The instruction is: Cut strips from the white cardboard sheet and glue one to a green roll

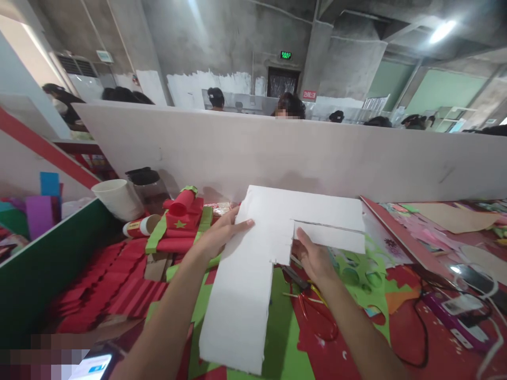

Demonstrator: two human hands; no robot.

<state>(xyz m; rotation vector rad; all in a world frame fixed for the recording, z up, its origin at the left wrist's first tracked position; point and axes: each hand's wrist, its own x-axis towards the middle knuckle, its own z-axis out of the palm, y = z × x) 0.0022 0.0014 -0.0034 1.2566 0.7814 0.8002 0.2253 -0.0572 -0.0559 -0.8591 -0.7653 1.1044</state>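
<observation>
A white L-shaped piece of board [253,237], rough at its cut edges, is held above the worktop. My left hand [222,232] grips its left edge, thumb on top and fingers partly hidden beneath. At the inner corner my right hand [315,258] pinches a white strip [332,236], which is parted from the board by a slit. Under my right hand lie scissors [295,277] with red handles [319,319]. Green paper [283,327] and red paper [317,348] are spread below the board.
Left are folded red paper strips [114,274], a red and green paper model [180,227], a white cup [116,198] and a lidded jar [148,187]. A purple power strip [455,319] with cables lies right. A white partition [277,153] stands behind; other people sit beyond it.
</observation>
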